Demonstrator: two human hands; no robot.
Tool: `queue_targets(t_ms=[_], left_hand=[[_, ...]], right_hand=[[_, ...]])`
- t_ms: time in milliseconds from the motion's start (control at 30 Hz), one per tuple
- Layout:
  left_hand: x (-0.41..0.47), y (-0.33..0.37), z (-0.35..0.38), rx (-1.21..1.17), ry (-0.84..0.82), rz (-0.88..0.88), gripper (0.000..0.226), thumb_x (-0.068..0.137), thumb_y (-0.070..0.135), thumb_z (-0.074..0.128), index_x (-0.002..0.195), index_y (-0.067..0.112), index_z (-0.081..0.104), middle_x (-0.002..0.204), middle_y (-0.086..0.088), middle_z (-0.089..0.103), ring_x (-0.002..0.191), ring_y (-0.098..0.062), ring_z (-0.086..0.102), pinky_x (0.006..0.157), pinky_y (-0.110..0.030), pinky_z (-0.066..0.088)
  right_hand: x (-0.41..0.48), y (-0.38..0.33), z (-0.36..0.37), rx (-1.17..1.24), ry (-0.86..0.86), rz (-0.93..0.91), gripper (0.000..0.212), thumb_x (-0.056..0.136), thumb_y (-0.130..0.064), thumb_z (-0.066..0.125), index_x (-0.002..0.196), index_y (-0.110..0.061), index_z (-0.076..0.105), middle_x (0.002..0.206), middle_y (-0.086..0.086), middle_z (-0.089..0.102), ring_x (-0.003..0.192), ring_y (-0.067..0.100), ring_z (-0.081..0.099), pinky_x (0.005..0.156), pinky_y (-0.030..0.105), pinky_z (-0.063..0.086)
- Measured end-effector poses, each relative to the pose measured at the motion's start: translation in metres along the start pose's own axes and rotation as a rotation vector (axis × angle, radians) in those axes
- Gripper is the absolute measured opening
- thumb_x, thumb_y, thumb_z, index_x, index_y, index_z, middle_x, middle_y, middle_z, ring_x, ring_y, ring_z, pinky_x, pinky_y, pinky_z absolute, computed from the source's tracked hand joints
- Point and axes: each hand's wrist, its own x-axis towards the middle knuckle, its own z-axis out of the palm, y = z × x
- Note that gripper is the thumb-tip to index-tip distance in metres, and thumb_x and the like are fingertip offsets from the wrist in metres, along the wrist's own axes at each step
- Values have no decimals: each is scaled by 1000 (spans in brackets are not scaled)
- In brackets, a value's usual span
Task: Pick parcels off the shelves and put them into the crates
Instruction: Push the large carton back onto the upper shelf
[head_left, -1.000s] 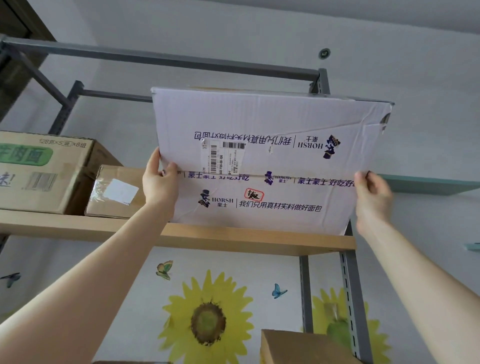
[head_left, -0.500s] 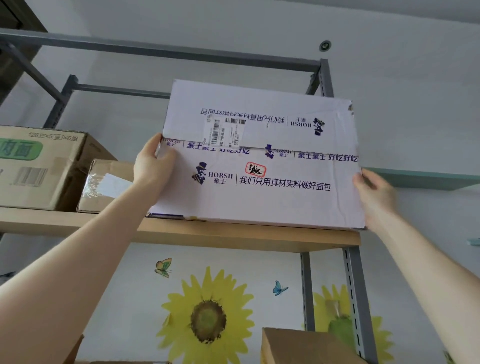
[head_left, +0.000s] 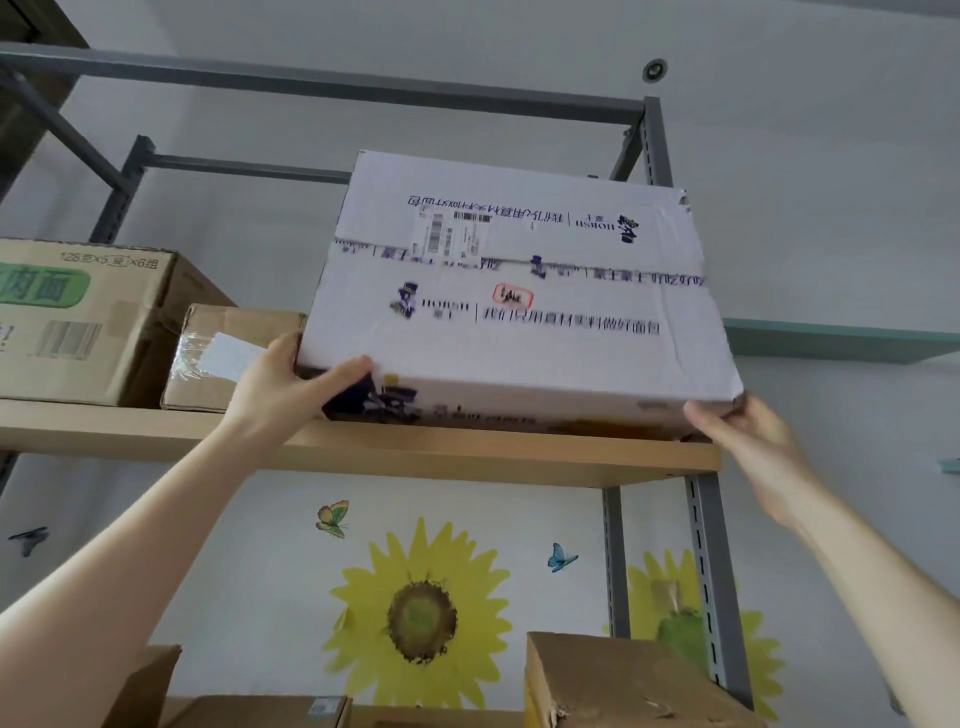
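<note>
Up at 12 o'clock on the top shelf (head_left: 363, 452), the white parcel (head_left: 519, 312) sits tilted, front edge on the wooden board, broad printed face toward the cam. Print is blurred w/ motion; only a barcode label and purple logos read. Its underside and rear are hidden.

Left hand (head_left: 291, 387) at 9 o'clock of the parcel: grip pinching the lower-left corner, thumb laid on the front edge, fingers tucked behind, out of sight. Arm runs up from 7 o'clock, nearly straight. Right hand (head_left: 748, 436) at 4 o'clock: grip pressed to the lower-right corner, fingertips hidden behind the box, wrist bent back, arm coming from 5 o'clock.

Left of the parcel, at 9 o'clock, a small brown box (head_left: 228, 358) w/ white label is partly covered by the left hand; a bigger brown carton (head_left: 88, 322) is cut off by the frame edge. Lower shelf cartons (head_left: 623, 686) at 6 o'clock are cropped. Sunflower sticker (head_left: 421, 613) on the wall behind.
</note>
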Motion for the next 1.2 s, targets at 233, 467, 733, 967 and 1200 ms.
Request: queue_targets(t_ms=[233, 467, 733, 967, 1200], left_hand=[[9, 23, 3, -414, 189, 85, 15, 90, 30, 58, 104, 34, 55, 96, 17, 64, 82, -4, 64, 71, -29, 54], [12, 10, 12, -302, 148, -68, 46, 88, 28, 61, 129, 12, 45, 121, -10, 61, 97, -27, 64, 86, -46, 53], [8, -5, 27, 396, 85, 44, 36, 89, 26, 57, 113, 1, 49, 107, -21, 61, 100, -41, 55, 76, -38, 40], [8, -20, 52, 777, 107, 66, 49, 97, 38, 39, 128, -1, 37, 125, -19, 56, 106, -41, 57, 77, -44, 43], [-1, -29, 49, 667, 80, 132, 41, 97, 35, 39, 122, 3, 42, 126, -15, 54, 103, -41, 57, 70, -40, 39]], right_hand=[[31, -24, 3, 250, 168, -158, 21, 88, -9, 59, 105, -19, 62, 92, -11, 68, 79, 0, 65, 69, 16, 53], [33, -10, 12, 91, 246, -172, 36, 88, -5, 58, 124, -10, 56, 110, 2, 64, 96, 13, 61, 81, 16, 49], [22, 19, 13, -189, 253, -226, 39, 93, -17, 51, 132, -15, 47, 117, 3, 60, 90, 15, 64, 81, 23, 45], [26, 32, 26, -552, 222, -120, 48, 100, -19, 34, 146, -8, 25, 136, 19, 49, 123, 37, 45, 96, 37, 35], [20, 35, 37, -681, 357, -12, 42, 99, -15, 32, 140, -6, 34, 136, 22, 46, 124, 41, 43, 102, 45, 33]])
